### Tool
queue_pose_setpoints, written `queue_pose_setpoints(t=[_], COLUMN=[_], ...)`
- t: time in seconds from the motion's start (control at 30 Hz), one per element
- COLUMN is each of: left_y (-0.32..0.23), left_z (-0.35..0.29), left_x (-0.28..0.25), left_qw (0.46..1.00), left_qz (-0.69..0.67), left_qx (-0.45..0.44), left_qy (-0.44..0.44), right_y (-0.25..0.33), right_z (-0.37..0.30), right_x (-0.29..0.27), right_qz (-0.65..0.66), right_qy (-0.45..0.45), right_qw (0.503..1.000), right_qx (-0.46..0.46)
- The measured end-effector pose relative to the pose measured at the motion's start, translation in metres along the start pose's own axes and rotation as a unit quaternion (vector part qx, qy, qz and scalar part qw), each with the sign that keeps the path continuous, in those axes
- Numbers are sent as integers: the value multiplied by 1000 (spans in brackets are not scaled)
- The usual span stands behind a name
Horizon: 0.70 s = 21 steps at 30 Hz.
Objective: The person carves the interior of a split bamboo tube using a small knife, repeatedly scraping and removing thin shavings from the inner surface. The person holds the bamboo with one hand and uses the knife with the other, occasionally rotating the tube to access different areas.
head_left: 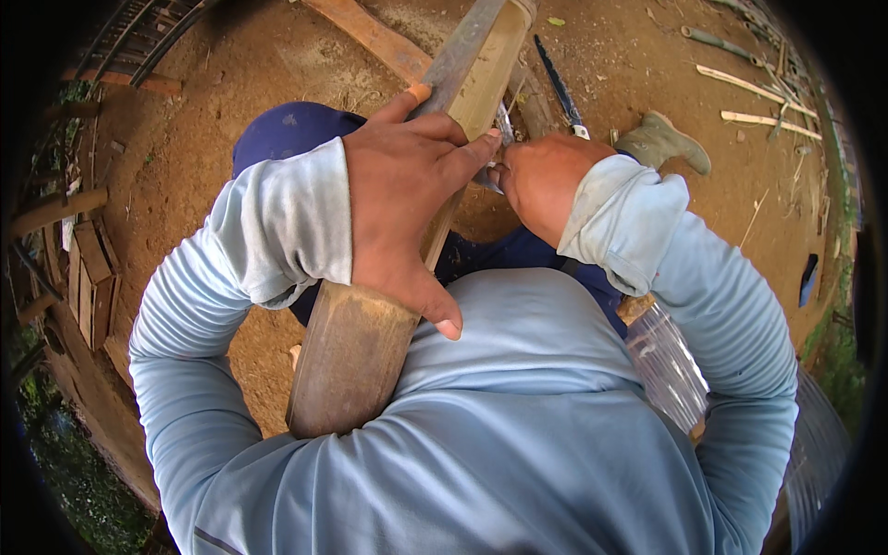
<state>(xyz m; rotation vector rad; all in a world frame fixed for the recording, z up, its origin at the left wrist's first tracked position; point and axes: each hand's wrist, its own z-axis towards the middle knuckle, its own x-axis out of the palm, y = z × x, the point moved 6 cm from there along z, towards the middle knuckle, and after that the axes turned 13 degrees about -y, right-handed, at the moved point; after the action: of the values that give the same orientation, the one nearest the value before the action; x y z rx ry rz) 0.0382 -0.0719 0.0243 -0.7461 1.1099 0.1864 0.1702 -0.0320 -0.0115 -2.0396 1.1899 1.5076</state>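
Observation:
A thick split length of bamboo [356, 356] slants from beside my torso away toward the top middle, its pale inner face turned up at the far end. My left hand [402, 199] lies across it, fingers spread and thumb stretched out toward me. At the bamboo's right edge, my right hand [546, 180] is closed on a shiny metal blade [488, 179], mostly hidden by the fingers. The left index fingertip almost meets the right hand there; I cannot tell whether they touch. A long dark-bladed knife [557, 83] with a white part lies beyond my right hand.
A wooden board [370, 37] lies on the dirt ground [203, 120] at the far left of the bamboo. Pale strips [763, 120] and a bamboo pole [721, 44] are at the far right. Wooden crates [92, 287] stand left; a corrugated sheet [668, 361] lies by my right elbow.

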Motion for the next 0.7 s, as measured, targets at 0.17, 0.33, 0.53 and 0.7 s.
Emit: queue_pose_setpoints(t=[0.17,0.33,0.53,0.7], left_y=[-1,-1,-9,-21], left_z=[-3,-2,-11,-26], left_x=[-1,-1,-3,-7], left_qw=[1000,1000,999,997], left_qz=[-9,-10,-33,-60], left_qx=[12,-2,-24,-33], left_qy=[-15,-2,7,21], right_y=[2,0,14,34], right_z=[-3,-4,-12,-25], right_x=[0,4,4,3], right_qz=[19,17,26,31], right_qy=[-25,-8,2,18], right_qw=[999,1000,1000,999], right_qx=[0,-3,-7,-25])
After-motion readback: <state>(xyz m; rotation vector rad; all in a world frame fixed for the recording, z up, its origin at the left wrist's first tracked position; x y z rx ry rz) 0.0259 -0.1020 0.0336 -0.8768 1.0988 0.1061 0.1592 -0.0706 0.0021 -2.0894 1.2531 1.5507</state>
